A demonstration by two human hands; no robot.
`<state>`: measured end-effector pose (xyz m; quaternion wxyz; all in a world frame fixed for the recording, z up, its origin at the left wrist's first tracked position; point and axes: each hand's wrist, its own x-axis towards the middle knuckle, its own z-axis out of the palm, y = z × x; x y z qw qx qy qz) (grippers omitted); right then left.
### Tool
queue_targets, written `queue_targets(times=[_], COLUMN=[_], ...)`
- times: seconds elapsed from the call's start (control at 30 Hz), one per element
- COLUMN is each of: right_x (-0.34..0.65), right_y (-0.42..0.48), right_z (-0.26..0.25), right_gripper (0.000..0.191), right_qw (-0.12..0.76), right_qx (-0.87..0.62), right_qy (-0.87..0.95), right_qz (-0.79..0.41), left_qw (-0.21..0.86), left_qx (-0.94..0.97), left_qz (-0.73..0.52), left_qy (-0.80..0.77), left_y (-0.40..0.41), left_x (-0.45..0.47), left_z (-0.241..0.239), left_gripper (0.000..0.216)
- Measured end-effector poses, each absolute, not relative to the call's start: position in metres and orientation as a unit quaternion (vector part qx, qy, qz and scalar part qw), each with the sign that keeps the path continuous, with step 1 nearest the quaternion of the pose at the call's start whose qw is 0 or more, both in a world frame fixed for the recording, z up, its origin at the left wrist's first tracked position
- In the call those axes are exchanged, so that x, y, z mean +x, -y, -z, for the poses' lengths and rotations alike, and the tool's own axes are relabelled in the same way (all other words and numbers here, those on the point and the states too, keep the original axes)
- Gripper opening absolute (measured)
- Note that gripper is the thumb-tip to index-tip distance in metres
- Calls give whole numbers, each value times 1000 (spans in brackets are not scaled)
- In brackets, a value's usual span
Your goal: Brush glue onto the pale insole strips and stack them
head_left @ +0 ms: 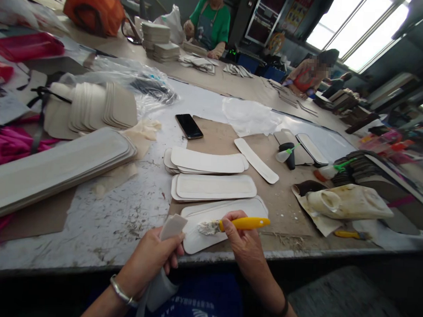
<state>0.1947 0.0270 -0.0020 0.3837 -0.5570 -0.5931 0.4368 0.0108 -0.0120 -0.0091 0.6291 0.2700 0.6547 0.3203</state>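
**Paste brush at the strip, near edge of the bench**

The fingers of the right hand (244,246) are closed round the yellow handle of a small brush (243,223). Its bristles are thick with whitish paste and point toward the left fingers. The left hand (151,261) pinches a pale strip (171,226) between thumb and fingertips. The strip's top end stands just beside the bristles, and its lower end hangs below the fingers toward the lap. I cannot tell whether bristle and strip actually touch.

To my eye this is the coating step. Another stroke would call for a firm left pinch, and for the brush to run along the strip without shedding paste on what lies below.

Right under both sets of fingers a long white piece (230,210) lies on brown paper (283,199) at the table's near edge. Just beyond the fingers sit two low stacks of similar pieces (213,186), and past those a dark phone (189,126). To the right of the brush fingers a pale jug (350,202) lies on its side, with squeeze bottles (285,154) behind it. Left of the pinching fingers there is a thick stack of long boards (57,163).

The table (107,219) is scuffed and blotched with dried paste. At its far side a person in a green top (210,23) works, with another person (306,74) to the right under bright windows (360,29).
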Motion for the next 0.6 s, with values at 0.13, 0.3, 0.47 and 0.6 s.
queue_targets(times=[0.13,0.3,0.47,0.6], right_x=[213,242,269,283], right_y=[-31,-38,-45,-48], right_z=[6,9,5,-8], right_gripper=[19,16,13,14], right_qw=[387,404,391,398], right_qx=[-580,-600,-608,-604], right_qy=[634,661,683,686], right_qz=[-335,-200,-105,-73], left_qw=[621,594,582,583], left_qx=[263,258,263,266], left_qz=[-319,-337,-338,-330], left_qy=[-666,-684,-691,-694], left_y=[13,18,22,22], left_x=[12,14,14,12], left_z=[10,14,23,29], left_gripper=[40,39,38,37])
